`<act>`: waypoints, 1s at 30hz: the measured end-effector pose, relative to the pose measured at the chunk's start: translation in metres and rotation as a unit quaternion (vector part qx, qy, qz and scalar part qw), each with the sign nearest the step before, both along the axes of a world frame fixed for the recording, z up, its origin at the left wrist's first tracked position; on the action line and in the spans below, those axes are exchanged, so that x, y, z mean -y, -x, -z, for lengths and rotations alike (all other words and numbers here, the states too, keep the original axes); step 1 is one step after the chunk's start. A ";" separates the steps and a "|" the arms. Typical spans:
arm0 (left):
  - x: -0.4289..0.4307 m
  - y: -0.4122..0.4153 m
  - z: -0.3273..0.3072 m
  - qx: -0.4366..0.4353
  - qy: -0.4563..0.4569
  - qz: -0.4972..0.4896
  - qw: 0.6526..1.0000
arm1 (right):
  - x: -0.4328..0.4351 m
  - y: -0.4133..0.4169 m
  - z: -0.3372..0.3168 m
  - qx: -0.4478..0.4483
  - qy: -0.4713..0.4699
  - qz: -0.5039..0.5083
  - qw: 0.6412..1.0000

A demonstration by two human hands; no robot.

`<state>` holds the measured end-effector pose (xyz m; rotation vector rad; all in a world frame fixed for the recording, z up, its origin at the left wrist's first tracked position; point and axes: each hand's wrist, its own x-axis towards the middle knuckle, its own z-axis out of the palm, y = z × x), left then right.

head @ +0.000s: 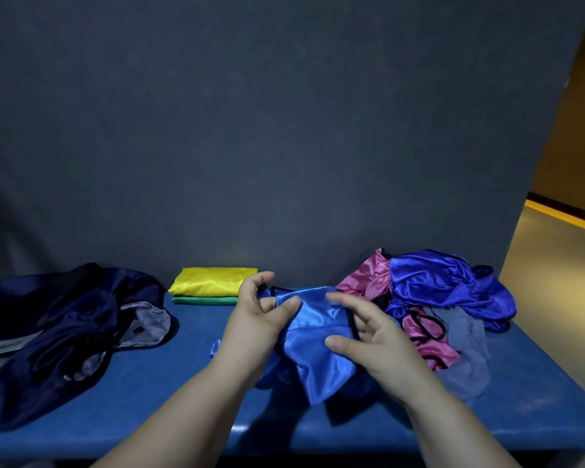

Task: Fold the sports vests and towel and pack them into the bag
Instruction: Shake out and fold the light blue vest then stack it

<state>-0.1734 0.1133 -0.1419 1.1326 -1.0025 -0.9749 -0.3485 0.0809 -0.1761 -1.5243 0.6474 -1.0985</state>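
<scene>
Blue vest [314, 336], bright and glossy, is bunched between the two hands, and its lower folds rest on the blue bench [169, 393] just under the palms. The left hand [257, 319] grips the vest's upper left edge, with the thumb laid over the cloth and the other fingers curled above it. The right hand [382, 339] holds the opposite side, thumb pressed on the front of the fabric and fingers bent over a dark-trimmed edge.

A wide stretch of bench surface shows to the outside of the left hand. A narrower strip runs below both wrists to the bench's near edge, which the forearms cross. Just beyond the left fingertips, a folded yellow vest [210, 282] lies squarely on a folded green vest [206, 300]. Both sit back against the dark wall [284, 130].

Close to the outside of the right hand is a loose heap: a pink vest [365, 278], a royal blue vest [443, 285] draped over it, and a pale grey-blue cloth [466, 346] spilling toward the near side. The heap reaches almost to the bench's right edge, and the floor [554, 282] shows past it.

Well out from the left hand, a dark navy bag [65, 319] lies slumped on the bench, its far side against the wall. Its mouth gapes toward the hands and shows a grey lining [146, 319]. What lies inside cannot be made out.
</scene>
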 end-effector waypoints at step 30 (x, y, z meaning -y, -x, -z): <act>0.009 0.000 0.031 0.386 0.038 0.099 0.916 | 0.006 0.011 -0.010 0.156 0.010 0.185 0.970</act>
